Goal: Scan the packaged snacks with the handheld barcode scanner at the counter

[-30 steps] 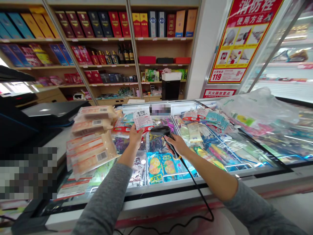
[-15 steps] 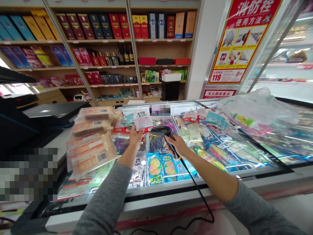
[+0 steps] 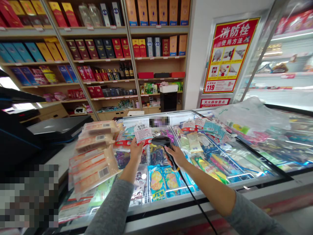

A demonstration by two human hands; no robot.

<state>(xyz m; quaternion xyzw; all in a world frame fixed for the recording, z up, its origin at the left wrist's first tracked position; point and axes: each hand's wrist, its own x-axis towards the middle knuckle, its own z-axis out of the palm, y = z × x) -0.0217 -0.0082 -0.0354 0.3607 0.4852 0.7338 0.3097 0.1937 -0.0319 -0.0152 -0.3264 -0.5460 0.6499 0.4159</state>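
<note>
My left hand [image 3: 136,148] pinches the lower edge of a white and red printed food packet [image 3: 143,133], its printed face turned toward me. Just right of it, my right hand [image 3: 176,155] is wrapped round the handle of a black barcode scanner [image 3: 163,141]. The scanner's head points left at the packet, with a small space between them. Its black cable [image 3: 195,199] runs down toward the bottom edge of the view. Both hands are above the glass top of a chest freezer [image 3: 141,209] filled with bagged goods.
Flat packs with barcodes [image 3: 94,160] are stacked on the glass at left, beside a dark machine [image 3: 22,143]. More packets [image 3: 207,125] and a translucent plastic bag [image 3: 251,114] lie at right. Behind stand shelves [image 3: 107,60] of boxes and bottles, and a red poster [image 3: 230,55].
The view has tilted up, so more upper shelving shows and everything sits lower in the picture. Both hands keep their holds, the scanner still beside the packet.
</note>
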